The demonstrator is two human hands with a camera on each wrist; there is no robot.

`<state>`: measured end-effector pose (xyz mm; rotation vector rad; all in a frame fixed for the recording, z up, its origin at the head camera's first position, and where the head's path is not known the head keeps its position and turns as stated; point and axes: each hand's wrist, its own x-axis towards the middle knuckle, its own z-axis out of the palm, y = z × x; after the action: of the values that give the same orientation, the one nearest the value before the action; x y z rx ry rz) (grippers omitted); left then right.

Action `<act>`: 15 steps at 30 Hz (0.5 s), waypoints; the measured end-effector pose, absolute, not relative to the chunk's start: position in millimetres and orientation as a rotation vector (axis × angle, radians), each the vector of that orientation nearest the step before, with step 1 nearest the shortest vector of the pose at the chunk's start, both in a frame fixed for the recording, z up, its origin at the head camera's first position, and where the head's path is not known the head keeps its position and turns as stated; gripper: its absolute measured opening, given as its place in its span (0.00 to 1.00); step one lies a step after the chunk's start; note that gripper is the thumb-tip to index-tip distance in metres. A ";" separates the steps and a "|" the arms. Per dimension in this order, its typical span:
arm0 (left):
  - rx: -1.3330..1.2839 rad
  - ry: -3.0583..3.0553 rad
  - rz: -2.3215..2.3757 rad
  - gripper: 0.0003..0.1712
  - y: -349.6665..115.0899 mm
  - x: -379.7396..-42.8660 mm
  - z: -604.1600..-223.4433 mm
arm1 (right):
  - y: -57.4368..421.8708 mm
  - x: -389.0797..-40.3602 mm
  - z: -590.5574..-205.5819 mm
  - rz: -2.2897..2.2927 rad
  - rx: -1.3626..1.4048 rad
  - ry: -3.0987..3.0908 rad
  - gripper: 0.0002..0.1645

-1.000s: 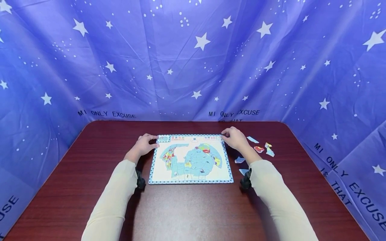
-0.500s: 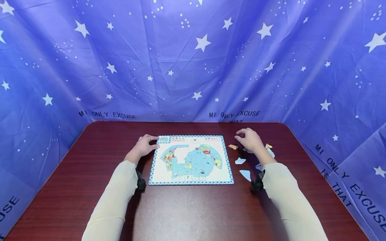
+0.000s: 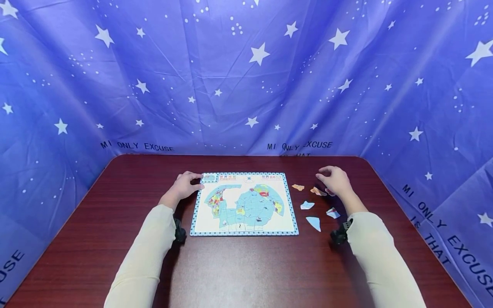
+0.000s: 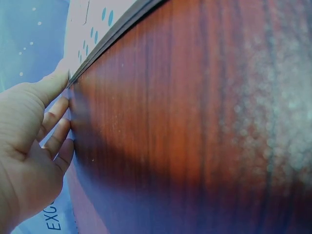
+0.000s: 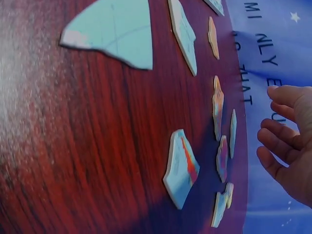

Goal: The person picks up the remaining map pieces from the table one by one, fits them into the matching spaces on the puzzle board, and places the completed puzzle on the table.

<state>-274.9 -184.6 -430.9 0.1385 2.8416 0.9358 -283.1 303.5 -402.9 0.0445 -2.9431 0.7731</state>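
Note:
A world map puzzle board (image 3: 286,222) with a blue dotted border lies on the table, partly filled with pieces. My left hand (image 3: 182,187) touches the board's upper left edge, its fingers lightly bent, as the left wrist view also shows. To the right of the board my right hand (image 3: 336,179) hovers over loose puzzle pieces, fingers relaxed and holding nothing. Near it are an orange piece (image 3: 318,191), another orange piece (image 3: 298,187) and a blue piece with a red patch (image 3: 333,212). A red piece (image 3: 330,192) is partly covered by the hand.
Closer to the board lie a pale blue piece (image 3: 307,205) and a larger, pointed blue piece (image 3: 313,223). In the right wrist view, a small two-part piece (image 5: 222,204) lies near the far edge. A blue star-patterned curtain (image 3: 246,85) surrounds the dark red table (image 3: 239,273).
My right hand has left the board's upper right corner and moved right over the loose pieces, uncovering the orange ones. My left hand stays at the board's left edge.

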 end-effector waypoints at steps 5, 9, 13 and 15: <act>0.144 2.845 0.924 0.28 -184.8 -276.2 -431.5 | 311.3 -281.4 -406.3 0.785 -0.003 -2.935 0.23; 0.137 2.834 0.926 0.28 -184.9 -276.4 -431.2 | 315.5 -280.4 -409.7 0.820 -0.047 -2.929 0.23; 0.132 2.824 0.937 0.28 -184.5 -276.0 -431.3 | 317.5 -279.3 -412.8 0.852 -0.105 -2.944 0.24; 0.134 2.824 0.940 0.28 -184.4 -275.6 -431.3 | 318.4 -279.3 -414.3 0.857 -0.120 -2.954 0.25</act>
<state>-275.6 -184.4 -431.3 0.1337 2.8244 0.9402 -279.3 318.4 -414.3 -0.1199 -2.9539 0.8569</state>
